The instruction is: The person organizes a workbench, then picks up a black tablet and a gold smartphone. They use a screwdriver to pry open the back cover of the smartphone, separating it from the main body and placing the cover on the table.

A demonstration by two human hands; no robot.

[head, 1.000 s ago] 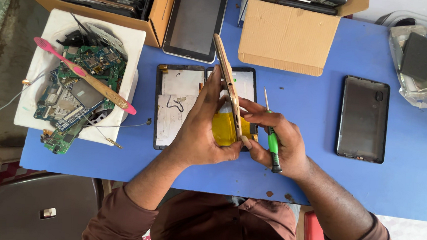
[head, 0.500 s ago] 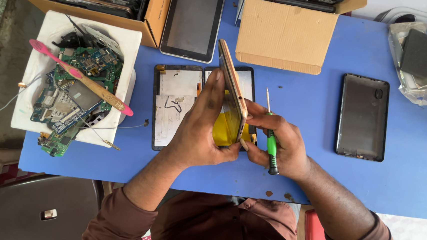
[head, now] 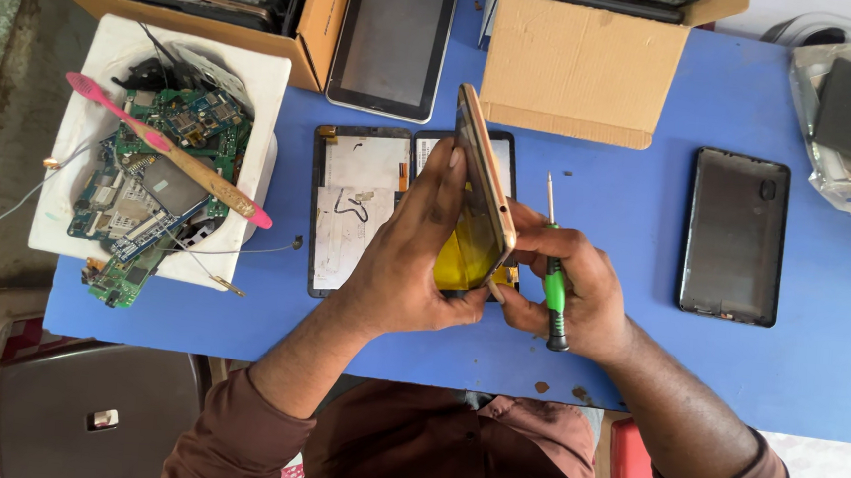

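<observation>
My left hand [head: 414, 253] grips a gold-edged tablet shell [head: 485, 178] that stands tilted on its edge, with a yellow battery [head: 464, 257] showing inside it. My right hand [head: 571, 294] touches the shell's lower edge with its fingertips and holds a green-handled screwdriver [head: 552, 288] against the palm, tip pointing away from me. Under both hands lies an opened tablet screen panel [head: 353, 204], face down on the blue table [head: 618, 193].
A white tray [head: 108, 67] at left holds green circuit boards [head: 149, 190] and a pink toothbrush [head: 167, 151]. Cardboard boxes [head: 582, 70] of tablets stand at the back, a tablet [head: 395, 37] between them. A black back cover [head: 735, 236] and plastic bags [head: 848, 119] lie right.
The tablet shell has tilted slightly more upright in my left hand. My right hand has shifted a little along its lower edge with the screwdriver still in it.
</observation>
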